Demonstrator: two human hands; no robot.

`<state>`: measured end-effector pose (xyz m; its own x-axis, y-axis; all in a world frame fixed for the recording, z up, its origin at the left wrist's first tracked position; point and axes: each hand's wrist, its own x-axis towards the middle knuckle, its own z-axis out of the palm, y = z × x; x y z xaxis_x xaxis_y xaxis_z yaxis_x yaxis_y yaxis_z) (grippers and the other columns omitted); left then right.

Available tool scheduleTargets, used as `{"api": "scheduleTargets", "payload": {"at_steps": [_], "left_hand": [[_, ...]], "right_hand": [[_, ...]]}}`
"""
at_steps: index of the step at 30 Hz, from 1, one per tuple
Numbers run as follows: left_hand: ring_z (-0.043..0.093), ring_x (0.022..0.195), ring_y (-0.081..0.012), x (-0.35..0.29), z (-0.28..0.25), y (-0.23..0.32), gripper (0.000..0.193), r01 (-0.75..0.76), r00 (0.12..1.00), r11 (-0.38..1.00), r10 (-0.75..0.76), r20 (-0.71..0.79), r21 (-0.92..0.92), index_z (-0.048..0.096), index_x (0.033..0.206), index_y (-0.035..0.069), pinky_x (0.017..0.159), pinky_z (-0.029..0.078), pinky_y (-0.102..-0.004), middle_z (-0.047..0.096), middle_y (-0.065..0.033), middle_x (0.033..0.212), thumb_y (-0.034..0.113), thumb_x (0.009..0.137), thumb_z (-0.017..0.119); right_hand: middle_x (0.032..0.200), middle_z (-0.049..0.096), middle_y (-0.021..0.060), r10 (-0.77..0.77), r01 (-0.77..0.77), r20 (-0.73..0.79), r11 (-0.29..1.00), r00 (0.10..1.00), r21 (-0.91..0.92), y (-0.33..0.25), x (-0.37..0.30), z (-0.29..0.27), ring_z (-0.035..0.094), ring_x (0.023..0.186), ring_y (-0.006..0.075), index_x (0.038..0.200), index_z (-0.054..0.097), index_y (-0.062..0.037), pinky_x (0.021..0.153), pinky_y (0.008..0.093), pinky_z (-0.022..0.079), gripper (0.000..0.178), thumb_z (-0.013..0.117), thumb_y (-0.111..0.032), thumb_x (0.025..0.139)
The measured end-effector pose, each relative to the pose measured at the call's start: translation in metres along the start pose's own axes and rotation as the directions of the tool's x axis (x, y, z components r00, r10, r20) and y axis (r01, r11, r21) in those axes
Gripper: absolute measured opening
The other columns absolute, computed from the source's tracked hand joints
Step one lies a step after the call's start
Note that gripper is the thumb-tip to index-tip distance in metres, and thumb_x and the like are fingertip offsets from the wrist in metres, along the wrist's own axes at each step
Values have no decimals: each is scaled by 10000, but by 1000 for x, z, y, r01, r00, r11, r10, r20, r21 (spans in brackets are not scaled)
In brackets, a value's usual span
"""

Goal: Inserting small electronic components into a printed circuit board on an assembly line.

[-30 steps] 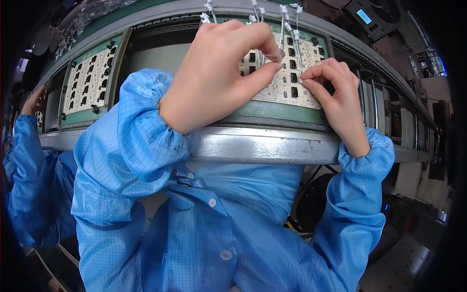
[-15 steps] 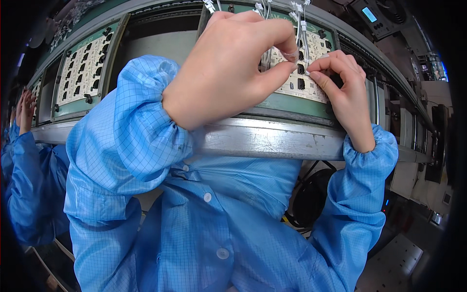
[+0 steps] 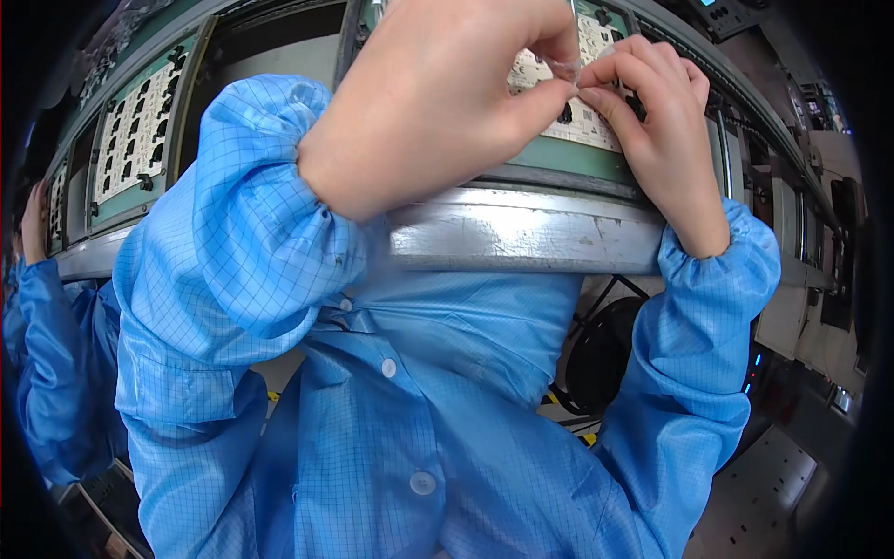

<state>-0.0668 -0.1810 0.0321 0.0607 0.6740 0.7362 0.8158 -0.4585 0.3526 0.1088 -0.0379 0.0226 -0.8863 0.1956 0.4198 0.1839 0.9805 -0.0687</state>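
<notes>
1. The board (image 3: 589, 126) lies in its green carrier (image 3: 568, 156), on the far side of the metal rail (image 3: 503, 228); your hands cover much of it.
2. Your left hand (image 3: 456, 102) reaches over it from the left, thumb and forefinger drawn nearly together. You can't tell from this view whether they grip anything.
3. Your right hand (image 3: 656, 116) meets it from the right, thumb and forefinger close together by the left tips. What lies between them, if anything, is too small and hidden to tell.
4. With the tips this crowded, one hand could nudge the other; anything small between them might slip or bend.
5. Your left hand hides the board's left part, so a blind sideways move could knock the black parts (image 3: 565, 114).
6. The near edge to mind is the rail: both your forearms cross it. Your loose left sleeve (image 3: 270, 205) could drag there if you pull straight back.
7. Left of your carrier a bay (image 3: 275, 70) gives some room, before a second board (image 3: 135, 140). The other person's hand (image 3: 35, 228) is well apart, far left.
8. On the right, upright rods (image 3: 726, 158) stand near your right wrist, so room looks tighter there; lifting seems safer than swinging outward.
</notes>
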Motion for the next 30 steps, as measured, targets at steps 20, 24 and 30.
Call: {"api": "scheduleTargets", "payload": {"at_steps": [20, 24, 30], "left_hand": [[557, 1092, -299, 8, 36, 29, 99, -35, 937, 844, -159, 312, 535, 733, 907, 139, 927, 391, -447, 661, -3, 1086, 134, 808, 731], [554, 1083, -308, 27, 29, 15, 102, 9, 840, 919, -220, 496, 393, 727, 911, 104, 904, 430, -467, 663, -28, 1088, 148, 820, 730], [564, 985, -351, 74, 25, 28, 147, 137, 620, 888, -422, 661, 438, 709, 842, -3, 936, 448, -407, 648, -163, 991, 139, 804, 706]], "right_hand": [[897, 628, 82, 332, -209, -337, 912, 881, 352, 46, -13, -14, 573, 902, 233, 873, 684, -1, 778, 324, 461, 117, 572, -33, 868], [870, 631, 93, 283, -158, -419, 938, 863, 308, 63, -17, 4, 574, 885, 237, 872, 685, 1, 759, 330, 462, 123, 572, -49, 864], [881, 634, 102, 373, -153, -425, 871, 825, 467, 61, -21, -6, 620, 866, 198, 882, 678, 24, 791, 308, 498, 133, 562, -39, 864]]}}
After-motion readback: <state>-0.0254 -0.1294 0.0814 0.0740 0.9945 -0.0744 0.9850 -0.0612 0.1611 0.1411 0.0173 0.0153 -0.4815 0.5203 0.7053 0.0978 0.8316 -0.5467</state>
